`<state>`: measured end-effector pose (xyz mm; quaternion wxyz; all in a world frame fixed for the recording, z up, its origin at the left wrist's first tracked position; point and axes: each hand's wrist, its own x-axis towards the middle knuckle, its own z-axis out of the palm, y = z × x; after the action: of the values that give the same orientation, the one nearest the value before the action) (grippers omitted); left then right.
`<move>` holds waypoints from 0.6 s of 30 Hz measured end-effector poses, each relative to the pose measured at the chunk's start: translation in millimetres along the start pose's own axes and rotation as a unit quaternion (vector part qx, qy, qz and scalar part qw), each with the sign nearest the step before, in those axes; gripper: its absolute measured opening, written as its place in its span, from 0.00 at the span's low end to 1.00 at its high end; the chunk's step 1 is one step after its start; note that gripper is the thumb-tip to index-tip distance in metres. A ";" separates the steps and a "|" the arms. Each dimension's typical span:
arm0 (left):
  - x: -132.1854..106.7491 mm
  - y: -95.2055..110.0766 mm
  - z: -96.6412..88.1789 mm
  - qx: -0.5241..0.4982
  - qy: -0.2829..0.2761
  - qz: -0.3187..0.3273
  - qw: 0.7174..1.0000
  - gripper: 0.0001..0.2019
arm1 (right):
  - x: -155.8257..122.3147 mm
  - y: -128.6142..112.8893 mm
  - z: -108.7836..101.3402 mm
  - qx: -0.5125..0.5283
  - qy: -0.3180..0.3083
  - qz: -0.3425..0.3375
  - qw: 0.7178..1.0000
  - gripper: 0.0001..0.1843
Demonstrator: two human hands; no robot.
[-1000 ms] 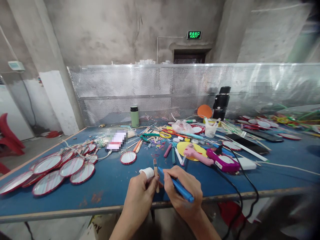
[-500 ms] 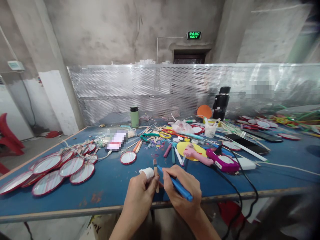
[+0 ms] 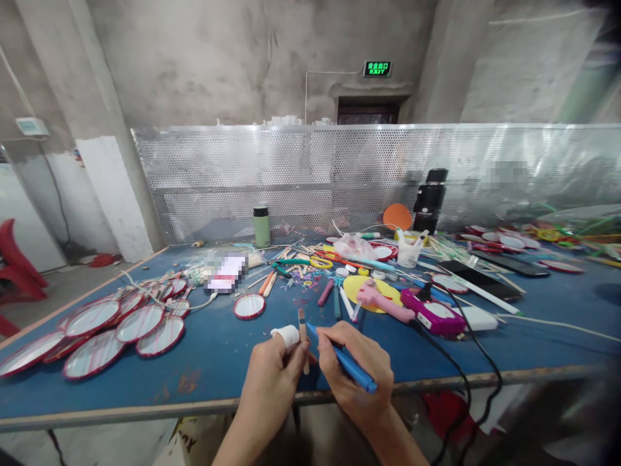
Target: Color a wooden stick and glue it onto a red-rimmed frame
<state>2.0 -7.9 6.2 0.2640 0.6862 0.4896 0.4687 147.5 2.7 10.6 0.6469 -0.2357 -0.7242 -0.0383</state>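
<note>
Between the thumb and fingers of my left hand (image 3: 276,372) a wooden craft stick (image 3: 303,330) is pinched upright, its top end coloured brownish. White wrapping (image 3: 286,335) covers one finger of that hand. My right hand (image 3: 361,366) is closed around a blue marker pen (image 3: 356,367), whose tip points up and left, close to the stick. Whether the tip touches the stick I cannot tell. Both hands are over the table's front edge. Beyond them a small round red-rimmed disc (image 3: 249,307) lies on the blue table (image 3: 218,362).
Several red-rimmed discs (image 3: 92,356) are piled at left, beside a phone (image 3: 227,273). A pink glue gun (image 3: 383,303) rests on a yellow disc, with a purple device (image 3: 433,314) and black cables at right. Farther back stand a green bottle (image 3: 261,228) and a black flask (image 3: 429,202).
My right hand and the blue marker have shifted very slightly right and down. The left hand holds the stick almost exactly where it was.
</note>
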 end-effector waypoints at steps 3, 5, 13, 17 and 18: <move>0.2 0.5 0.6 0.004 0.005 0.000 1.000 0.16 | 1.2 -0.8 0.1 0.000 -0.017 -0.005 1.000 0.08; 0.2 1.4 0.7 0.006 0.007 0.001 1.000 0.16 | 1.7 -0.8 0.3 0.003 -0.027 -0.004 1.000 0.08; 0.0 0.7 0.2 0.007 0.006 0.006 1.000 0.16 | 2.0 -0.6 0.8 0.023 -0.036 0.000 0.999 0.09; 0.0 0.5 -0.5 0.013 0.003 0.007 1.000 0.15 | 1.3 0.1 1.0 0.019 -0.035 0.004 0.999 0.08; -0.1 0.7 -0.7 0.012 0.002 0.007 1.000 0.16 | 1.1 0.4 1.1 0.017 -0.031 0.005 0.999 0.08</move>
<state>1.7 -8.3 7.0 0.2513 0.6919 0.4911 0.4658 146.6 3.7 11.4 0.6278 -0.2292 -0.7437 -0.0157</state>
